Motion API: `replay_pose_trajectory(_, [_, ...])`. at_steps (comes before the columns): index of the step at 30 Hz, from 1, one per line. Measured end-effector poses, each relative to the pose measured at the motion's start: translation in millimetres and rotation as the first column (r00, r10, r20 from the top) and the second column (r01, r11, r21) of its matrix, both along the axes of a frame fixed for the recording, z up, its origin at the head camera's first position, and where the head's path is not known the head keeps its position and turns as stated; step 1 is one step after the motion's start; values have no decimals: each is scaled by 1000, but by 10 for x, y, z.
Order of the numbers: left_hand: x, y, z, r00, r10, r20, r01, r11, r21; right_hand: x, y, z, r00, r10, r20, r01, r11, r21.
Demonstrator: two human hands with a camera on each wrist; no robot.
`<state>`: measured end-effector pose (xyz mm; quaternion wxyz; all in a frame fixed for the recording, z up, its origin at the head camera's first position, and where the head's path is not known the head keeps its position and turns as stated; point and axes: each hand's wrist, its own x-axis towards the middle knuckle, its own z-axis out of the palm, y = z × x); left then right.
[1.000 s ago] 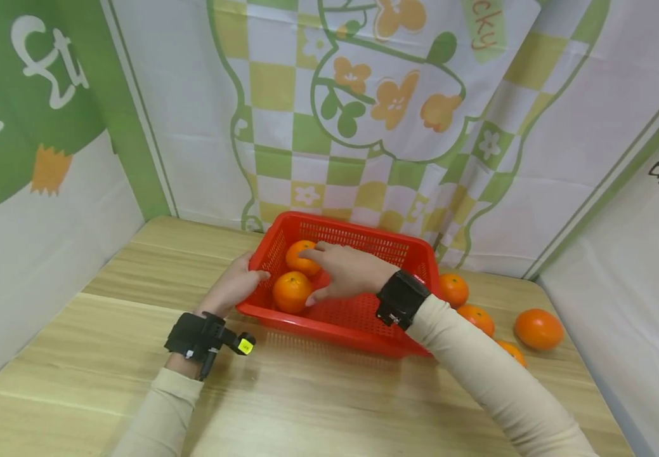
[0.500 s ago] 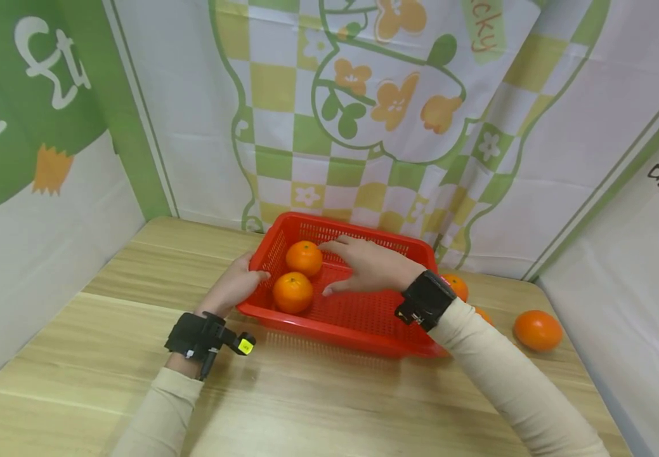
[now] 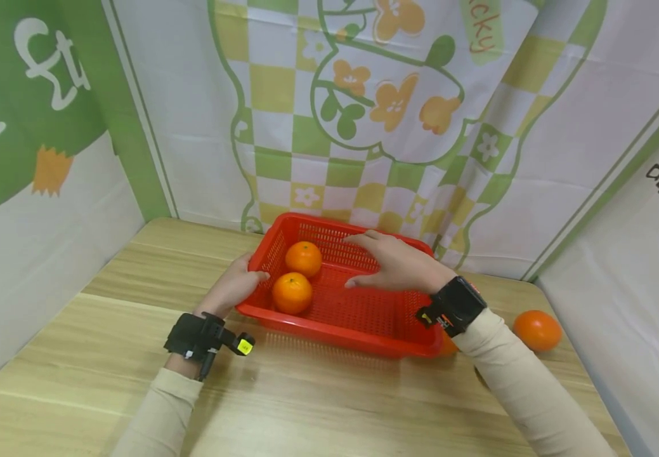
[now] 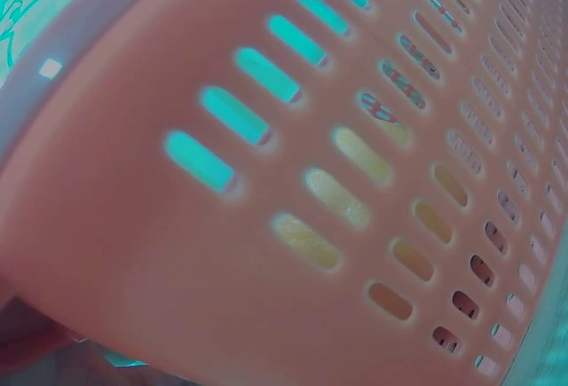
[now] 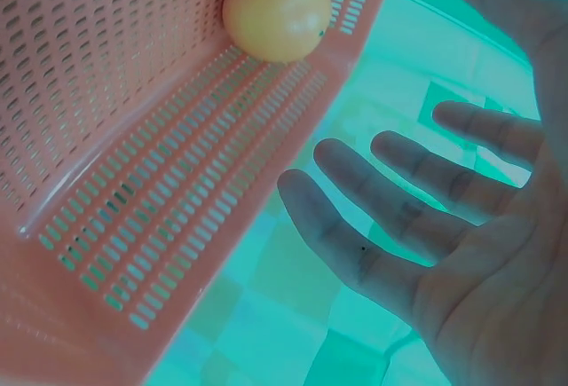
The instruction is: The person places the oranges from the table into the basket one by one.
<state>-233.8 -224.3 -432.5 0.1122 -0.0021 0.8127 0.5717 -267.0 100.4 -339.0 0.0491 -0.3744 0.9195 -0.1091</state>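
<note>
A red perforated plastic basket (image 3: 329, 333) stands on the wooden table. My left hand (image 3: 231, 287) grips its left rim, thumb over the inner side and fingers outside. Two oranges lie in the basket's left end, one orange (image 3: 303, 259) behind the other orange (image 3: 292, 293). Over the basket's right half is my right hand (image 3: 400, 263), its fingers spread and holding nothing. In the right wrist view that hand (image 5: 444, 235) shows an empty palm beside the basket wall (image 5: 169, 217), with an orange (image 5: 277, 13) beyond. The slotted basket wall (image 4: 177, 253) fills the left wrist view.
Outside the basket, an orange (image 3: 537, 330) rests near the table's right edge. Another orange (image 3: 448, 345) is mostly hidden by the right wrist, close to the basket's right end. A printed checkered curtain (image 3: 358, 178) hangs directly behind the basket.
The right hand has drawn away from the two oranges toward the basket's right side. Its forearm covers more of the oranges outside. The left hand keeps its place on the rim.
</note>
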Motion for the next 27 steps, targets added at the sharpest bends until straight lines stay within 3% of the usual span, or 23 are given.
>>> replay_pose_trajectory(9, [-20, -4, 20, 1000, 1, 1, -1, 1000, -12, 55, 231, 77, 999, -28, -16, 27, 998, -58])
replay_pose_trajectory(20, [-7, 13, -5, 1000, -10, -8, 10, 1000, -13, 84, 478, 46, 997, -52, -59, 46, 995, -93])
replay_pose_trajectory(27, [-16, -11, -23, 1000, -5, 3, 5, 1000, -17, 105, 654, 39, 993, -113, -23, 110, 989, -103])
